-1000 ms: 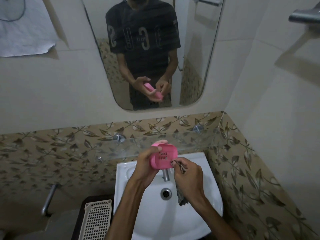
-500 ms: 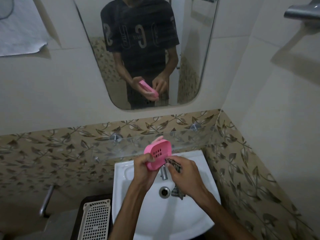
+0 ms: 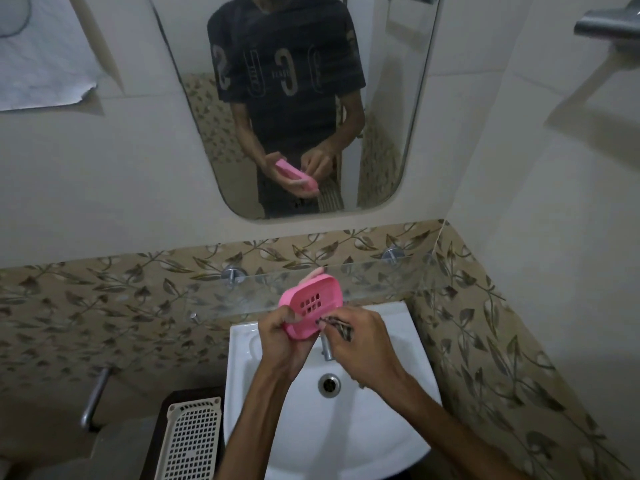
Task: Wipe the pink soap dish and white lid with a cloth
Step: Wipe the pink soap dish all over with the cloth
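The left hand grips the pink dish by its near left end, fingers curled round the rim, holding it tilted above the far edge of the sink; its slotted base faces the camera; the right hand, just right of the dish, pinches a dark cloth against the dish's near right edge; a glass shelf runs behind; a white basket sits near left; the mirror above reflects both hands.
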A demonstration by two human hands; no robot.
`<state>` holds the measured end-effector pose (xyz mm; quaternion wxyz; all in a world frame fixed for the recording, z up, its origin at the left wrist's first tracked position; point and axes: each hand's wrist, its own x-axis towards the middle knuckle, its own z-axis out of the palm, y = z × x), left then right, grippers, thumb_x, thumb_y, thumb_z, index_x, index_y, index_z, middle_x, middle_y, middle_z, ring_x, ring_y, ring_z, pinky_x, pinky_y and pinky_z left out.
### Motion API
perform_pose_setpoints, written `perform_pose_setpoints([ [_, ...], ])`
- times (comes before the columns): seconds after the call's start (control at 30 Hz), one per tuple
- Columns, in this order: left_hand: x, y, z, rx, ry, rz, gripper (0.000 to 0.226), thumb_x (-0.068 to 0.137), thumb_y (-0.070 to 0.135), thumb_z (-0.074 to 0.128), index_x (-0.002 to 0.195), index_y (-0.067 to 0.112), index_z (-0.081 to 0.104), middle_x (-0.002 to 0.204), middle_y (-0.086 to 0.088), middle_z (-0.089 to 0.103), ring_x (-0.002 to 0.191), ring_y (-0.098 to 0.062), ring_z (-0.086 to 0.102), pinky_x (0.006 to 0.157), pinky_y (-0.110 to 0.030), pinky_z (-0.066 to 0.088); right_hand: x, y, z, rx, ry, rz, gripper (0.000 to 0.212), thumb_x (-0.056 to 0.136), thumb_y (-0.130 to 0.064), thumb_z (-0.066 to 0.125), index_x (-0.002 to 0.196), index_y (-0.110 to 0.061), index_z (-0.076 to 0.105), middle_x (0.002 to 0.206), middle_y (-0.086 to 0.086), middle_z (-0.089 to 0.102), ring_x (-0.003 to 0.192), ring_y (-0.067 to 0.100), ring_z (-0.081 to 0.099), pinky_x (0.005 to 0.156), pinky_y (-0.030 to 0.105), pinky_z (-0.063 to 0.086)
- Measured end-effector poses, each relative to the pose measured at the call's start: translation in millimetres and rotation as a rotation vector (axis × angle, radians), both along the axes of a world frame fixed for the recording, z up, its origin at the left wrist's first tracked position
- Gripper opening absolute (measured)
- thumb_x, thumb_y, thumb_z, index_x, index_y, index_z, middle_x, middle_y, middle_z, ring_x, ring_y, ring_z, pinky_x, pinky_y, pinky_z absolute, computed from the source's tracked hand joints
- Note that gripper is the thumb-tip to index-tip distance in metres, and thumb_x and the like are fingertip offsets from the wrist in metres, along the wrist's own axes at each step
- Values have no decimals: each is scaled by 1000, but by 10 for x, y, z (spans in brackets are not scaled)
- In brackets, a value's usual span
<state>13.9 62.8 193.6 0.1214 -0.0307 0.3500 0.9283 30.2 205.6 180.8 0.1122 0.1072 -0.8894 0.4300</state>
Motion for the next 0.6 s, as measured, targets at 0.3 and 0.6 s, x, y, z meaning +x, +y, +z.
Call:
perform_pose_setpoints([
  [0.3,-6,17,-36,73,-47,32,88,49,12,51,135,-1,62,128,-27,59,100,-36,53,61,-33,47,8,-29,-51,-88,-16,39,11,95,-23,68,94,-18,77,88,-6,75,80,6,67,73,26,56],
  [0.6,-23,10,-65,40,-76,137,75,59,6,39,128,1,69,129,-24,63,118,-40,50,85,-42,44,56,95,-140,-267,-242,65,28,100,-31,60,124,-38,73,110,-21,77,98,1,72,87,14,56],
])
